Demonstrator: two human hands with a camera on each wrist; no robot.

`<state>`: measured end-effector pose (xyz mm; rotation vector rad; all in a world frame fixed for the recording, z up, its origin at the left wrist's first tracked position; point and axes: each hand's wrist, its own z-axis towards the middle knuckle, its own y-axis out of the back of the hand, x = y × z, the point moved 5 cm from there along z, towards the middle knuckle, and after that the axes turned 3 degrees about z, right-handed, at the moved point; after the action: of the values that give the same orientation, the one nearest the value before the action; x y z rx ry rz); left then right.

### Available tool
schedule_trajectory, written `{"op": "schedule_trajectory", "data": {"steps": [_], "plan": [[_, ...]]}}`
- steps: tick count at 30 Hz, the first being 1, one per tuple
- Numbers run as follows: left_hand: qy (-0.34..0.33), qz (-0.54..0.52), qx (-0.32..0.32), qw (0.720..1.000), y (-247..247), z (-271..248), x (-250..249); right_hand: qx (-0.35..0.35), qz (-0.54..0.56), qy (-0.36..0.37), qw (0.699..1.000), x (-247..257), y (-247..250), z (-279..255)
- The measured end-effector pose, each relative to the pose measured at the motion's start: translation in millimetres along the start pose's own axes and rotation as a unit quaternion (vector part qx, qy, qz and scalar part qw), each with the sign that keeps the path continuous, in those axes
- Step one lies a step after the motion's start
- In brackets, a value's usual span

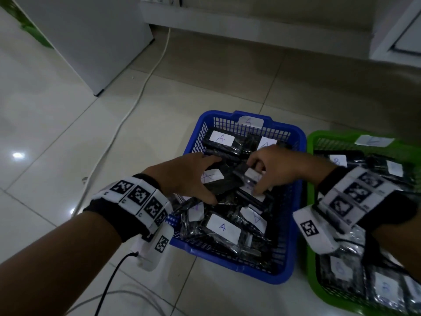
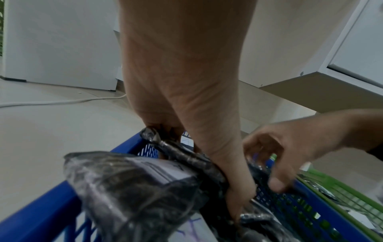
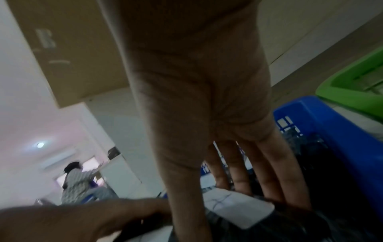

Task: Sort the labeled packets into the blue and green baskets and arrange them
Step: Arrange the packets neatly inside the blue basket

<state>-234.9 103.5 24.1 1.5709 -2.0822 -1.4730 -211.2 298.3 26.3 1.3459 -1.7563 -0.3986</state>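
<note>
A blue basket marked A holds several black plastic-wrapped packets with white "A" labels. My left hand grips one A packet over the basket's middle, thumb on its near edge and fingers on its far edge. The left wrist view shows this grip on the packet. Just to the right, my right hand pinches a neighbouring packet between thumb and fingers. Its white label shows in the right wrist view. The green basket on the right holds several packets labelled B.
Both baskets stand side by side on a pale tiled floor. A white cable runs along the floor past a white cabinet at the back left. A dark cable trails from my left wrist. A person stands far off.
</note>
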Motion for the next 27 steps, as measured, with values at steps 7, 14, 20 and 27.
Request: {"op": "schedule_trajectory", "data": {"steps": [7, 14, 20, 27], "plan": [[-0.008, 0.018, -0.033, 0.999, -8, -1, 8, -0.219, 0.002, 0.084, 0.972, 22, 51, 53], [-0.011, 0.039, -0.058, 0.997, -16, -4, 11, -0.261, -0.034, 0.120, 0.957, 27, 35, 91], [-0.012, 0.040, -0.060, 0.997, -18, -4, 15, -0.252, -0.141, 0.164, 0.943, 37, 15, 93], [-0.020, 0.001, -0.054, 0.998, -12, -6, 10, -0.283, -0.007, 0.139, 0.949, 43, 50, 50]]}}
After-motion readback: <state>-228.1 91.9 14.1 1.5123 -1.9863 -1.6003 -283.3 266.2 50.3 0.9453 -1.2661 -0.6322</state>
